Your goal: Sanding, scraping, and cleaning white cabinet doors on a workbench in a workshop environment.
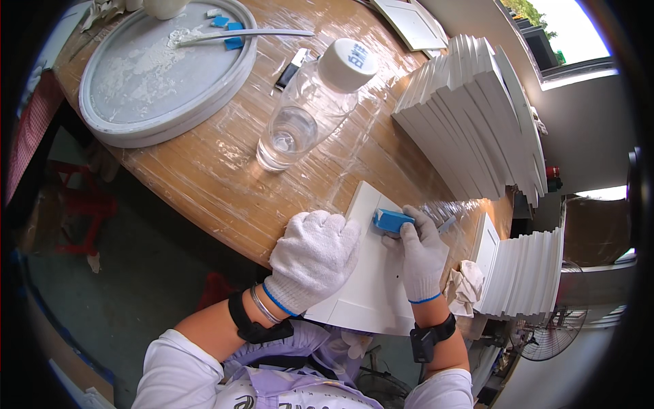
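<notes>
Blue block juts left from my pinching right fingers, crosswise over white panel; left fingers curled, grip unclear

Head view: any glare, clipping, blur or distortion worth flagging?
Head view: window mostly blown out to white; head view: bright glare streaks across the shiny tabletop; head view: floor at left sits in deep shadow; head view: black fisheye border rings the picture; head view: right hand and blue block look reasonably sharp, no obvious motion blur.
</notes>
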A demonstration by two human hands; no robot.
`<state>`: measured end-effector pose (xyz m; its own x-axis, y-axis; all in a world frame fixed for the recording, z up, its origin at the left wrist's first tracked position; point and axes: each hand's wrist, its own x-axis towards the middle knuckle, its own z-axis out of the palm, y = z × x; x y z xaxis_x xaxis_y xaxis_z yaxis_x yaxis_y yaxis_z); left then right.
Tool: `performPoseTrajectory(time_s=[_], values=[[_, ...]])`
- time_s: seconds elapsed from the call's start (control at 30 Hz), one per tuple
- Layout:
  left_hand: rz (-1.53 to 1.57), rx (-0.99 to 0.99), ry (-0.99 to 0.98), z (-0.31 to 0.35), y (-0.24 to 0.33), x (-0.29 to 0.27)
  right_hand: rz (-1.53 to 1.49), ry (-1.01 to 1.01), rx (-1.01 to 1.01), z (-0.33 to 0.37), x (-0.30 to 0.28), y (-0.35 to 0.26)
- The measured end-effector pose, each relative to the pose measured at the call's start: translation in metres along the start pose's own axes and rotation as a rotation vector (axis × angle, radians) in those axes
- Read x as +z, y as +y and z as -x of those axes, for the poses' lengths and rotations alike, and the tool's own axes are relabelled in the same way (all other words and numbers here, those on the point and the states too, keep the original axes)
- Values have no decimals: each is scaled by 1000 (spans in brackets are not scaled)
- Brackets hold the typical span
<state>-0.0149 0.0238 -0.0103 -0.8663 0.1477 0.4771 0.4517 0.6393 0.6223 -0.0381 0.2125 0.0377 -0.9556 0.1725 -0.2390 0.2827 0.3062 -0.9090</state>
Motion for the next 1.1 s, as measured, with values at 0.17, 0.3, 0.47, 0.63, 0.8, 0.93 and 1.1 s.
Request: performPoseTrajectory(time_s=[0.17, 0.3, 0.47, 0.63, 0.8, 0.93, 1.1], values=[[-1, -8, -14, -1, 1, -1, 6, 6, -5, -2, 1, 0], [-8, -3, 0, -2, 1, -1, -242, -60, 42, -7, -8, 9], [-5, 0, -5, -2, 0, 0, -227, -43, 47, -7, -5, 7], [-21, 1, 2, -2, 2, -1, -86, -38, 12, -2, -2, 3], [-25, 20, 5, -3, 5, -2, -591, -103, 29, -5, -24, 28], [40, 51, 67, -2, 4, 3, -897, -54, 233, 13, -46, 39], [161, 76, 257, 12, 2, -5, -968, -169, 324, 64, -46, 40]])
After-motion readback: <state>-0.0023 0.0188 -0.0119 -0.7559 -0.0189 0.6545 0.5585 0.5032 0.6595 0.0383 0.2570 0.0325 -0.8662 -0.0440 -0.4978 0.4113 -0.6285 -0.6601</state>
